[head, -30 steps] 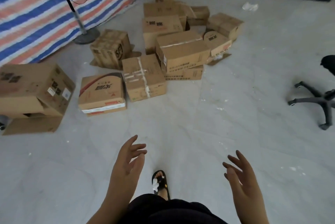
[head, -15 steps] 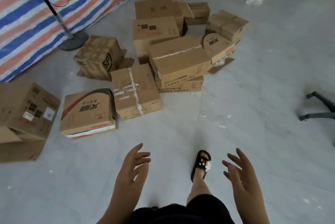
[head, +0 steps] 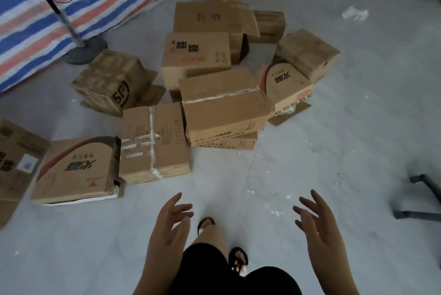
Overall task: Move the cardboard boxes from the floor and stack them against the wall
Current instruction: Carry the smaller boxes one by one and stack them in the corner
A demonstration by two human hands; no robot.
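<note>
Head view: closed cardboard boxes (head: 224,106) clustered on floor (head: 334,151), contents unseen; left hand (head: 173,220), right hand (head: 319,225) spread, empty.

Both my arms are out in front of me, forearms reaching forward and down from the bottom of the view. My left hand (head: 173,219) is empty, palm turned inward, fingers spread and loosely bent. My right hand (head: 321,225) mirrors it, palm facing the left one, fingers splayed and slightly curved, holding nothing. The two hands are well apart, touching nothing, my legs between them.
</note>
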